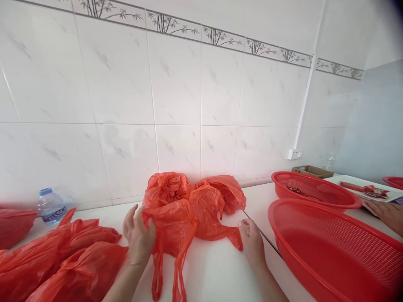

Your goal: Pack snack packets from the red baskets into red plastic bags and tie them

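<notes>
Head view: thin red bags (192, 209) bunch on the table (214, 268). Left hand (137, 230), open beside them, grips nothing; right hand (252, 242) curls at a corner (235, 237), hold unclear. Likely soft, slippery, easily torn; best held by the handles (180, 262).

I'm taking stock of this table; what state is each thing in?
Left hand: open, fingers spread.
Right hand: fingers bent, grip unclear.
Central red bags: crumpled, one's handles loose.
Left-side red bags: bulging, crumpled.
Bottle: upright, capped.
Front basket: upright, uncovered.
Rear basket: upright, holding small items.
Cardboard box: open-topped.
White tray: holding red packets.
</notes>
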Tool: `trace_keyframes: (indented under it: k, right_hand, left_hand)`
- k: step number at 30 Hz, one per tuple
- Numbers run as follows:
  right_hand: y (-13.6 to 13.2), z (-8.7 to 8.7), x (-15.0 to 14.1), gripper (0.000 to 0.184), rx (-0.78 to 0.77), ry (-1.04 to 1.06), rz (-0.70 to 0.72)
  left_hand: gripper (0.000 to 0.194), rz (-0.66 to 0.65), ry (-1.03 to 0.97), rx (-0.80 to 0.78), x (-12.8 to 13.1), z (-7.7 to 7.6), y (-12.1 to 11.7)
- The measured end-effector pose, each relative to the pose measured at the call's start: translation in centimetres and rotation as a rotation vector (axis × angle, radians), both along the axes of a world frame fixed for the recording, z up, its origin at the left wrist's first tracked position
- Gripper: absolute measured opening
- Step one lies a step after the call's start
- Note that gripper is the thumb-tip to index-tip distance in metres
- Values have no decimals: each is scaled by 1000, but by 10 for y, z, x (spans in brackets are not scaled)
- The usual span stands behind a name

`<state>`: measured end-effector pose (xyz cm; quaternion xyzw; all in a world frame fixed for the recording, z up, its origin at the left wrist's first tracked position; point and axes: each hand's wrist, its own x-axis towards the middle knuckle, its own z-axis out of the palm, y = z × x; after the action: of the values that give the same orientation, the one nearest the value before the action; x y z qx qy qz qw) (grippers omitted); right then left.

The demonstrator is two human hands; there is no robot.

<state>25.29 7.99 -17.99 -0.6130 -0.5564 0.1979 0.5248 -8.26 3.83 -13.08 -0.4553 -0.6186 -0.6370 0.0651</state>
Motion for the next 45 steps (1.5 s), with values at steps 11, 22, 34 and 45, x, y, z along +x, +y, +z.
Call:
trace_keyframes:
  k: [11, 22, 34, 45]
  right_hand:
    - [-5, -12, -34, 36, 47, -525, 204]
    - [-9, 1, -35, 23, 2, -422, 146]
    - [-57, 22, -93, 31, 283, -505, 542]
    - [-37, 17, -83, 12, 54, -62, 565]
  left_hand:
    - [34, -673, 643, -595, 82, -22, -19]
    - [23, -355, 263, -474, 7, -18, -2]
    - [44, -954, -332, -458, 99, -14, -21]
    - [39, -1050, -703, -435, 99, -22, -24]
